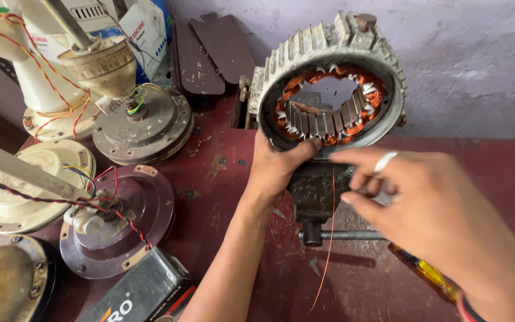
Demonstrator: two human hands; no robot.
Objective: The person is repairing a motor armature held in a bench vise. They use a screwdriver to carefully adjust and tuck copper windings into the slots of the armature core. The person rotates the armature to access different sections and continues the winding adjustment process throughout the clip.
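A motor stator stands upright in a vise at the far middle of the red table, its opening facing the camera. The left hand rests against the near lower rim of the stator, thumb stretched along the edge, fingers loosely curled and gripping nothing. The right hand hovers just right of the vise, its fingertips pinched narrow on a thin copper wire that hangs down toward the near edge. Fan motors lie on the left.
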